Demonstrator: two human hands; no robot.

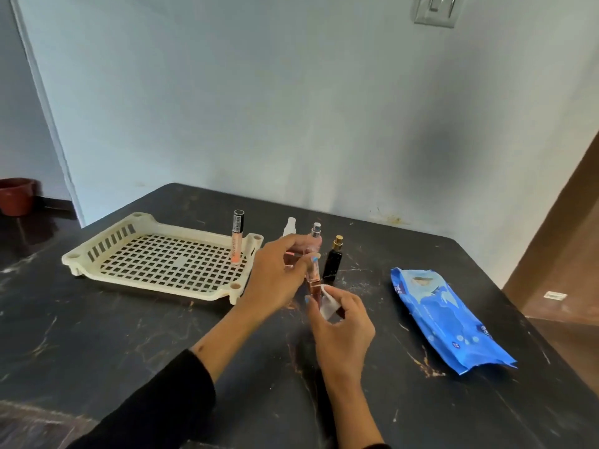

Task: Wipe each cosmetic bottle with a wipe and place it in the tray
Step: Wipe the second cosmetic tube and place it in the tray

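A dark stone-look counter (pixel 129 335), streaked with pale and rusty veins, carries everything here. The left hand (pixel 275 277) grips a slim clear bottle (pixel 313 283) of pinkish liquid, its fingers (pixel 291 241) curled around the upper part so the bottle hangs a little above the surface, tilted slightly, its silver spray top pointing away from the person. The right hand (pixel 343 322) pinches a small crumpled white wipe (pixel 329 303) between thumb and fingers and presses it against the lower end of that bottle.

To the left lies a cream plastic tray (pixel 81 257), rectangular with a square-holed lattice floor, slotted walls and round corner sockets. Inside it, near its far right corner, a thin cylindrical tube (pixel 236 238) stands upright, peach-coloured below with a black cap.

Behind the hands, a small frosted white bottle (pixel 289 226) stands on the counter, partly hidden by the left hand. Just beside the held bottle stands a squat black bottle (pixel 333 259) with a gold spray top. Further right, well apart from the bottles, a glossy blue wipes pack (pixel 447 319) lies flat and crinkled, its top flap peeled open.

A black sleeve (pixel 152 406) covers the left forearm.
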